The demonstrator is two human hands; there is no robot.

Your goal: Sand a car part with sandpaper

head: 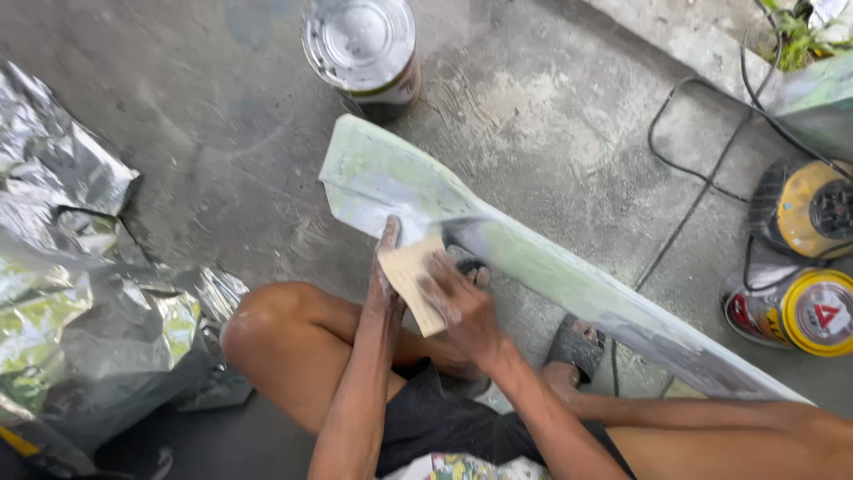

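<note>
Crumpled silver foil sheeting (80, 293) lay along the left edge of the concrete floor (231, 133). At the top edge stood a round tin can (362, 53) with a shiny lid and a dark label band. The left hand (384, 284) pressed flat, fingers extended, against a tan sheet of sandpaper (410, 280); the right hand (462, 307) had its grip clenched on that sheet, against a long pale-green panel (533, 258) slanting toward the lower right. At the right edge lay a red can with a yellow lid (791, 309).
</note>
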